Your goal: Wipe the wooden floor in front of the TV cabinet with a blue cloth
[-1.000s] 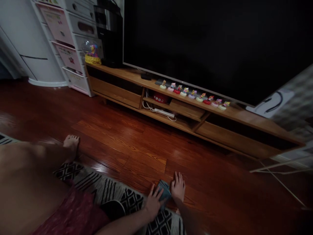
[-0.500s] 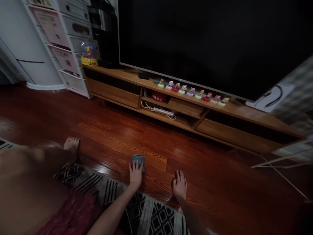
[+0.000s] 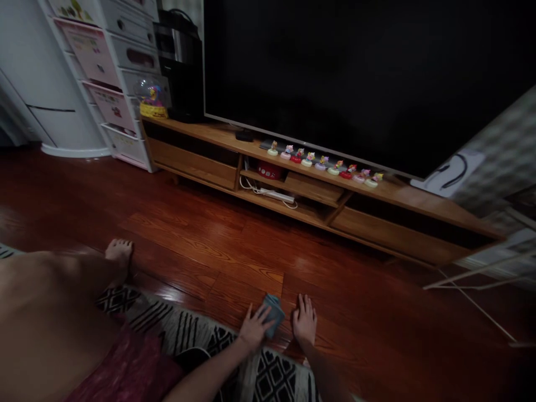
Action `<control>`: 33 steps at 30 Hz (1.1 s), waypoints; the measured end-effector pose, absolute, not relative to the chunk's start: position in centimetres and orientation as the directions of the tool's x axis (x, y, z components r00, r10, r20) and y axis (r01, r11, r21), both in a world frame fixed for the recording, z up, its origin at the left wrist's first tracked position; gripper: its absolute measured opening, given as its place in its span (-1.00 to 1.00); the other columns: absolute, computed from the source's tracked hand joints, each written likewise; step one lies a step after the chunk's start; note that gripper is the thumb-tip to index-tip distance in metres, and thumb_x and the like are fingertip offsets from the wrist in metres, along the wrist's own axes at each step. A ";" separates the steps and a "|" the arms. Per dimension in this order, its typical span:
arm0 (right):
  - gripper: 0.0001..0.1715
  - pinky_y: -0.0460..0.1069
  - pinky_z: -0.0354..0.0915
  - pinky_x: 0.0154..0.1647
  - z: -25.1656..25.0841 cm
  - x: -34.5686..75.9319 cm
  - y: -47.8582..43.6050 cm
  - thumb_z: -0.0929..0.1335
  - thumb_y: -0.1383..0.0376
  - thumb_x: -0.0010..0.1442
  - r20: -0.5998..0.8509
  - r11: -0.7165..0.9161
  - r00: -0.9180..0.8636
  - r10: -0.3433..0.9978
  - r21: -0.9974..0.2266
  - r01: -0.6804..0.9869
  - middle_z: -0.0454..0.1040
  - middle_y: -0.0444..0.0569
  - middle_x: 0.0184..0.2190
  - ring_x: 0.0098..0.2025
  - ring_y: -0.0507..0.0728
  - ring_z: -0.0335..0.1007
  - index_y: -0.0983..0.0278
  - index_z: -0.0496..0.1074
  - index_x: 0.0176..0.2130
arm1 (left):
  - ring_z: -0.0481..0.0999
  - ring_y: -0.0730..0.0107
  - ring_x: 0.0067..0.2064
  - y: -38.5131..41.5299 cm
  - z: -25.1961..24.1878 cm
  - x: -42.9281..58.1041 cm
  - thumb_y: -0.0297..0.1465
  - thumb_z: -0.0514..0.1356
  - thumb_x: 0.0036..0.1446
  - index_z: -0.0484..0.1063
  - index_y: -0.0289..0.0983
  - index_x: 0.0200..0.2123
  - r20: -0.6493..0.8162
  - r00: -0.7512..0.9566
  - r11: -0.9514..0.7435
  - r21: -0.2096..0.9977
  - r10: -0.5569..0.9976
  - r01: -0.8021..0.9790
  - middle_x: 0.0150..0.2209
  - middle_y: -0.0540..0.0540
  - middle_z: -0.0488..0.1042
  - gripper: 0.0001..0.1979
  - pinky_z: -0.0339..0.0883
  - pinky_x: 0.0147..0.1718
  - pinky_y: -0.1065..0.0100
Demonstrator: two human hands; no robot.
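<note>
My left hand (image 3: 254, 328) presses on a folded blue-grey cloth (image 3: 274, 316) lying on the wooden floor (image 3: 201, 245). Its fingers are spread over the cloth's left part and hold it down against the boards. Just right of the cloth, my right hand (image 3: 305, 320) rests flat on the floor, its fingers stretched out and nothing in it. A small gap separates that hand from the cloth. Both hands are near the edge of a black and white patterned rug (image 3: 188, 332).
A low wooden TV stand (image 3: 196, 159) runs across the back, bearing a large television (image 3: 335, 72) and a row of small figurines (image 3: 321, 163). Beneath lies a white power strip (image 3: 276, 195). A bare foot (image 3: 120, 249) is at left; a white metal frame (image 3: 473, 287) stands right.
My left hand has dragged the cloth to the right and a little nearer to me, close to my right hand. My right hand stays at about the same place on the floor.
</note>
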State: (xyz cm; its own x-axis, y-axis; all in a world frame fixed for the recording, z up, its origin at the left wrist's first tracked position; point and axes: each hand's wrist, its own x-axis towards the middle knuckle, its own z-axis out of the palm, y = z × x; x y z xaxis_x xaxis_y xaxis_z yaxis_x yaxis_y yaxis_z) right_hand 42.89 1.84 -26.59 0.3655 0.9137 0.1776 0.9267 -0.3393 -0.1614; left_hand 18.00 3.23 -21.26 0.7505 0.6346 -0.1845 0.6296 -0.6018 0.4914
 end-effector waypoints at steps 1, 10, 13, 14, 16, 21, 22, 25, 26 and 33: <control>-0.25 0.16 -0.11 0.40 -26.6 42.9 1.8 0.00 0.22 0.29 0.177 -0.338 0.364 0.914 -0.164 0.927 0.14 0.05 0.40 0.45 0.14 -0.12 0.28 0.18 0.37 | -0.11 0.11 0.47 4.3 -20.8 17.2 -0.41 0.01 0.28 0.16 0.06 0.36 -0.197 0.666 -0.534 0.457 0.719 0.712 0.47 -0.03 -0.09 -0.40 -0.22 0.35 -0.26; -0.26 0.17 -0.13 0.42 -25.5 42.8 2.1 0.01 0.24 0.29 0.169 -0.352 0.382 0.909 -0.183 0.918 0.16 0.06 0.39 0.45 0.16 -0.08 0.29 0.22 0.35 | -0.30 -0.03 0.48 7.6 -17.8 12.3 -0.38 0.16 0.07 0.00 -0.19 0.44 -0.306 0.343 -0.236 0.337 0.888 0.911 0.49 -0.24 -0.29 -0.15 -0.20 0.38 -0.08; -0.25 0.20 -0.09 0.41 -24.6 40.7 2.1 0.05 0.31 0.25 0.172 -0.389 0.427 0.887 -0.217 0.895 0.14 0.13 0.39 0.46 0.20 -0.11 0.37 0.18 0.37 | -0.33 -0.05 0.47 6.5 -17.5 13.1 -0.38 0.20 0.00 -0.04 -0.21 0.45 -0.350 0.402 -0.279 0.352 0.846 0.893 0.49 -0.26 -0.33 -0.07 -0.22 0.38 -0.11; -0.23 0.20 -0.08 0.41 -24.5 39.4 2.1 0.07 0.34 0.22 0.184 -0.362 0.407 0.894 -0.236 0.902 0.12 0.15 0.40 0.46 0.20 -0.13 0.39 0.16 0.37 | -0.33 -0.03 0.48 6.1 -17.5 13.2 -0.40 0.20 -0.02 -0.08 -0.21 0.45 -0.360 0.421 -0.295 0.355 0.833 0.887 0.49 -0.25 -0.34 -0.04 -0.21 0.38 -0.10; -0.17 0.18 -0.06 0.42 -24.5 35.8 2.3 0.13 0.39 0.16 0.221 -0.182 0.248 0.943 -0.283 0.942 0.06 0.13 0.43 0.48 0.19 -0.18 0.38 0.10 0.40 | -0.31 0.03 0.48 5.6 -17.3 13.3 -0.43 0.18 -0.04 -0.17 -0.24 0.46 -0.372 0.437 -0.310 0.354 0.819 0.883 0.49 -0.24 -0.34 0.00 -0.16 0.38 -0.05; 0.01 0.20 -0.09 0.45 -24.4 25.2 4.0 0.23 0.45 0.05 0.175 0.340 -0.294 0.940 -0.388 0.856 -0.04 -0.01 0.47 0.48 0.18 -0.18 0.22 -0.01 0.45 | -0.25 0.09 0.48 5.6 -16.9 11.3 -0.46 0.10 0.07 -0.21 -0.33 0.47 -0.367 0.238 -0.148 0.258 0.899 0.955 0.48 -0.27 -0.28 -0.09 -0.16 0.39 0.00; 0.01 0.21 -0.09 0.44 -24.1 23.8 4.6 0.25 0.44 0.05 0.118 0.343 -0.324 0.939 -0.401 0.850 -0.02 0.01 0.46 0.48 0.19 -0.17 0.22 -0.01 0.45 | -0.25 0.07 0.48 5.8 -16.8 10.7 -0.45 0.09 0.09 -0.20 -0.34 0.46 -0.368 0.191 -0.108 0.235 0.910 0.966 0.48 -0.28 -0.28 -0.10 -0.17 0.39 -0.02; -0.10 0.18 -0.11 0.44 -22.6 21.9 6.0 0.27 0.38 0.15 -0.012 0.306 -0.336 0.942 -0.379 0.873 0.02 0.01 0.45 0.47 0.17 -0.13 0.22 0.05 0.43 | -0.25 0.03 0.48 6.2 -16.4 9.0 -0.43 0.09 0.15 -0.19 -0.34 0.46 -0.408 0.114 -0.038 0.190 0.906 0.981 0.47 -0.32 -0.27 -0.14 -0.20 0.38 -0.07; -0.16 0.15 -0.11 0.43 -22.0 22.1 6.2 0.25 0.36 0.20 -0.022 0.305 -0.335 0.942 -0.359 0.882 0.04 -0.01 0.44 0.46 0.15 -0.11 0.20 0.07 0.42 | -0.25 0.03 0.48 6.2 -16.2 8.6 -0.43 0.08 0.16 -0.19 -0.35 0.46 -0.425 0.110 -0.035 0.180 0.899 0.983 0.47 -0.33 -0.28 -0.16 -0.21 0.38 -0.07; -0.33 0.11 0.04 0.32 -19.9 30.0 4.1 0.18 0.31 0.31 0.007 0.030 -0.029 1.000 -0.161 0.986 0.17 0.06 0.39 0.40 0.18 0.04 0.25 0.19 0.37 | -0.31 0.04 0.48 4.5 -16.2 9.3 -0.29 0.14 0.14 -0.19 -0.24 0.47 -0.494 0.371 -0.314 0.198 0.786 0.929 0.48 -0.26 -0.35 -0.10 -0.29 0.38 -0.12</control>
